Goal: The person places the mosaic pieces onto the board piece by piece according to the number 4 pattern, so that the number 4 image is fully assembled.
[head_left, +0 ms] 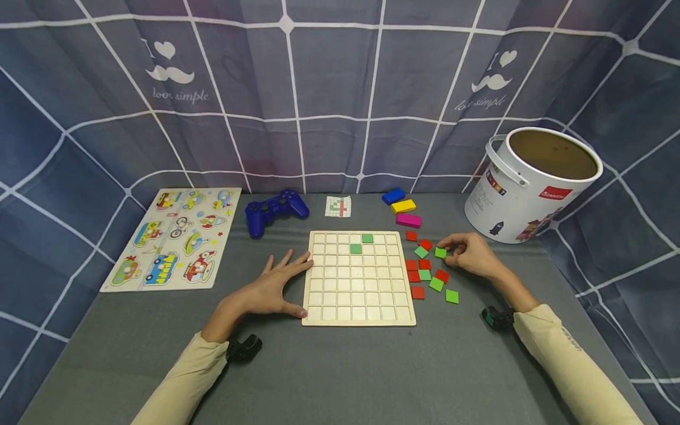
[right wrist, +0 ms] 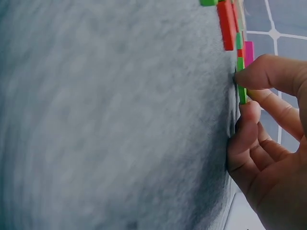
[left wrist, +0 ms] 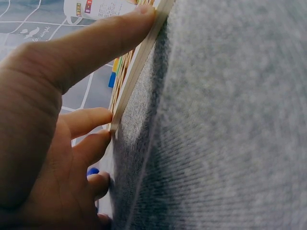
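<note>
Green tile (head_left: 440, 253) is being pinched by R hand (head_left: 470, 254), rt. of board (head_left: 357, 286). Board is being touched by spread L hand (head_left: 270, 289).

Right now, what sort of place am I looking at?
Probably a curtained-off play or filming corner: a printed curtain hangs behind the grey table, and a grid board and picture puzzle lie on it.

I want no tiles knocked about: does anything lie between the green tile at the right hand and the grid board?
Yes: a loose red tile and a loose green tile lie between the pinched green tile and the grid board.
</note>
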Demonstrator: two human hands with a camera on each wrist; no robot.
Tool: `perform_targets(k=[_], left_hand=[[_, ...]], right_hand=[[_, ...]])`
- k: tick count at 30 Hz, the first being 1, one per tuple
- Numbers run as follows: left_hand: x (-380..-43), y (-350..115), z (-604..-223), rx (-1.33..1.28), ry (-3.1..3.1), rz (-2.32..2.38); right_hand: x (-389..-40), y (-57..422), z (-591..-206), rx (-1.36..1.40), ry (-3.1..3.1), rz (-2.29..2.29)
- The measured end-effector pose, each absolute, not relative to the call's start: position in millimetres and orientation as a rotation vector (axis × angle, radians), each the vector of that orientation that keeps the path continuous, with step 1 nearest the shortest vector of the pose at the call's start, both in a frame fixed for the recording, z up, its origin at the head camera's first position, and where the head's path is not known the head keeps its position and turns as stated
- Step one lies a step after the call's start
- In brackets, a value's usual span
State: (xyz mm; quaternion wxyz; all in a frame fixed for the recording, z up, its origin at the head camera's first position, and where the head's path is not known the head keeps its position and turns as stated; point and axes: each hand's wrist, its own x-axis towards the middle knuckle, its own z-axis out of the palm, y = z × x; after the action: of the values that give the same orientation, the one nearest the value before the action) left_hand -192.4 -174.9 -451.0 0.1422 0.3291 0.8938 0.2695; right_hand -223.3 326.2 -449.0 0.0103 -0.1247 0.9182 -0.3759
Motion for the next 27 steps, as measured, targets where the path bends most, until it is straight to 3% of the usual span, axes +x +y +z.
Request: perform_targets(k=[8, 27], left_hand=[[-191, -174, -451, 0.923, 2.573, 0.77], [-192, -174, -451, 0.92, 2.579, 0.762]], right_hand=[[-225, 312, -447, -0.366, 2.708, -1.356], [-231, 221, -436, -0.603, 2.53, -1.481]])
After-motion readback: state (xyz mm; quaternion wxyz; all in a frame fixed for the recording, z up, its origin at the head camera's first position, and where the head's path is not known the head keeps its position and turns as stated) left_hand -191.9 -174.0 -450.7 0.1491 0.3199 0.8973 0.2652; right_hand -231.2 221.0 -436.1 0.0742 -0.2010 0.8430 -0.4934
